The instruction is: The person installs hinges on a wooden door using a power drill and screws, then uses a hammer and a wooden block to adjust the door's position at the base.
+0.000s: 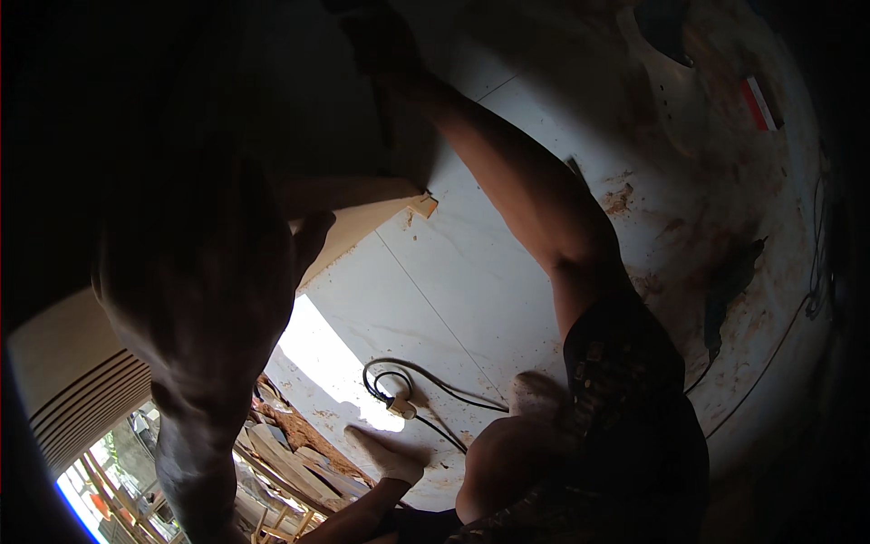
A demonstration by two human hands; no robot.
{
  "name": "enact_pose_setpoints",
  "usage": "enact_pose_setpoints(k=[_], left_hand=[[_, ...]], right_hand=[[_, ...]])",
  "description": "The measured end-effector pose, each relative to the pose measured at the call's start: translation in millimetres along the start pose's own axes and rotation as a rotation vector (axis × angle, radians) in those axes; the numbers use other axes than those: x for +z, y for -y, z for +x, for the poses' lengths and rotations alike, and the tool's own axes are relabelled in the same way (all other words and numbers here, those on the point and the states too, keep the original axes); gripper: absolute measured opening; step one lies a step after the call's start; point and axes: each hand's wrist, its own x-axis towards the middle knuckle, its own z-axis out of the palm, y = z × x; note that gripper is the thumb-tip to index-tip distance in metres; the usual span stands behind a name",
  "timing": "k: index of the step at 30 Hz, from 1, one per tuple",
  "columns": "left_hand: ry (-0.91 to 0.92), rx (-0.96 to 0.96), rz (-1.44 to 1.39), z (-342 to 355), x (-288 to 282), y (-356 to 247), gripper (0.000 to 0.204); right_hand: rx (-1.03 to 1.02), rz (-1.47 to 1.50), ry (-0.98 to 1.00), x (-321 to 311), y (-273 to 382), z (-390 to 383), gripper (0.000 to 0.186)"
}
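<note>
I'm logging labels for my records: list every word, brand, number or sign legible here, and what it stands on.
No text can be read here.
Red-and-white item: any print is too small and blurred to read.
Connector: any marking is too small to read.
Clothing: faint pattern, too dark to tell whether it holds letters.

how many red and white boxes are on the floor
1: the red-and-white box lies on the pale floor, toward the upper right of the view. Deep shadow could hide others.

The floor tiles (453, 272) look smooth and glossy, the panel (356, 227) matt wood.
</note>
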Motion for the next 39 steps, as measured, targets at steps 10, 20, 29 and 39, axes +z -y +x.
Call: enact_pose_setpoints(k=[10, 20, 29, 39], left_hand=[[-0.112, 0.134, 0.193, 9.9, -11.2, -7.8, 0.057], [-0.05, 0.031, 0.189, 29.5, 2.4, -21.9, 0.059], [0.007, 0.0, 0.114, 18.6, -14.4, -23.2, 0.053], [0.02, -0.016, -1.153, -23.5, 16.3, -112.9, 0.018]], right_hand=[[-0.08, 0.095, 0.648, 137.4, -9.7, -47.9, 0.031], [-0.138, 0.003, 0.663, 89.8, -39.0, -45.2, 0.028], [-0.229, -0.009, 0.73, 120.4, -0.9, -58.8, 0.025], [0.409, 0.774, 0.048, -60.1, -29.8, -43.6, 0.017]])
